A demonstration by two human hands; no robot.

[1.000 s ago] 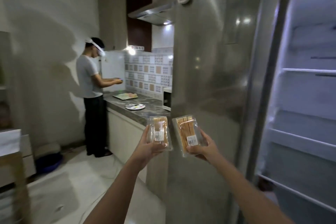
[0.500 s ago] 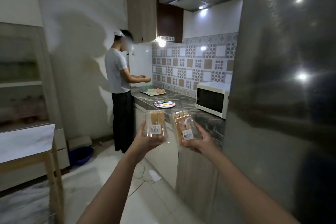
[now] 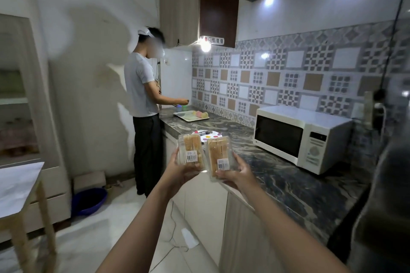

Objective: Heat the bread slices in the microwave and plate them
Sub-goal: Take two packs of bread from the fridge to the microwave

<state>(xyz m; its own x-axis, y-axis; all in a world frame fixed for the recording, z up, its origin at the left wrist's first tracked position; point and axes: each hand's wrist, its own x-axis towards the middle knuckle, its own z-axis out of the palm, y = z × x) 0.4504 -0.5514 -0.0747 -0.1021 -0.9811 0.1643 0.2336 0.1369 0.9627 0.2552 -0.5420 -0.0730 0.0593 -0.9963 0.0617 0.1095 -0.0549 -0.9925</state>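
Before the microwave [image 3: 297, 137], both hands [image 3: 177, 170] hold up bread packs [image 3: 192, 150].

**Wearer's arms and hands, head view**

Both forearms bare to the frame edge; no sleeve, cuff or glove seen. Left hand [image 3: 177, 172] and right hand [image 3: 238, 174] bare: no ring, watch or band seen on fingers or wrists

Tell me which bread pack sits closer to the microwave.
The pack in the right hand, bread pack; the left hand holds the other pack, farther from the microwave.
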